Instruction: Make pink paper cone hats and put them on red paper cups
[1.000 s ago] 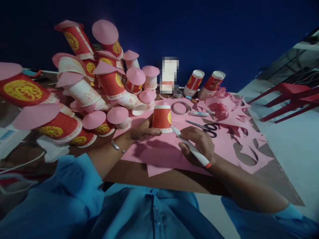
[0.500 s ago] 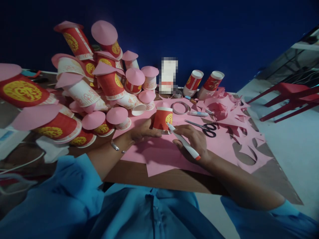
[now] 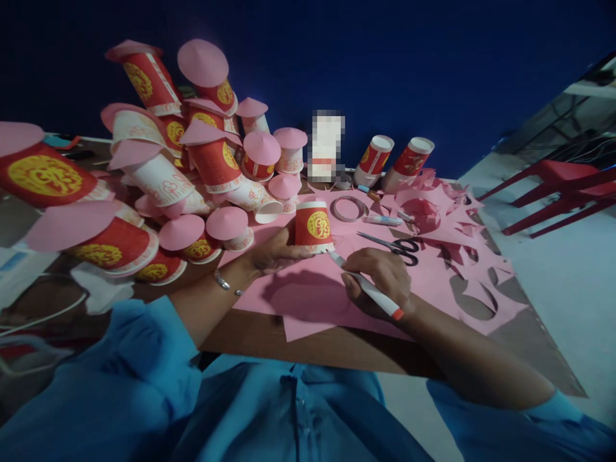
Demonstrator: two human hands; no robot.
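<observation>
Head view, and from where I stand the red cup (image 3: 312, 226) is up in the left hand (image 3: 276, 252), over the middle of the counter (image 3: 322, 351), narrower end up, its yellow emblem facing the person. The left fingers grip it by its side and its lower rim. The right hand (image 3: 380, 276) has its fingers closed around a white marker (image 3: 382, 300) with an orange end; the tip points at the cup's lower rim, and I can't tell whether it touches.

Beneath both hands lie pink sheets (image 3: 308, 301), reaching close to the counter's near edge. Just beyond the right hand are scissors (image 3: 408, 251) with dark handles, and farther back a tape roll (image 3: 349, 209) and a slim pen (image 3: 384, 220). Cut pink scraps (image 3: 474, 298) spread toward the right edge.

Across the left side, back to the far edge, crowd red and white cups topped with pink paper cones (image 3: 264, 149), some upright, others leaning or lying on one another. Near the far edge, right of the middle, two cup stacks (image 3: 412, 162) tilt by the dark blue wall (image 3: 385, 70). Past the right edge, on the floor, is a red stool (image 3: 561, 174).
</observation>
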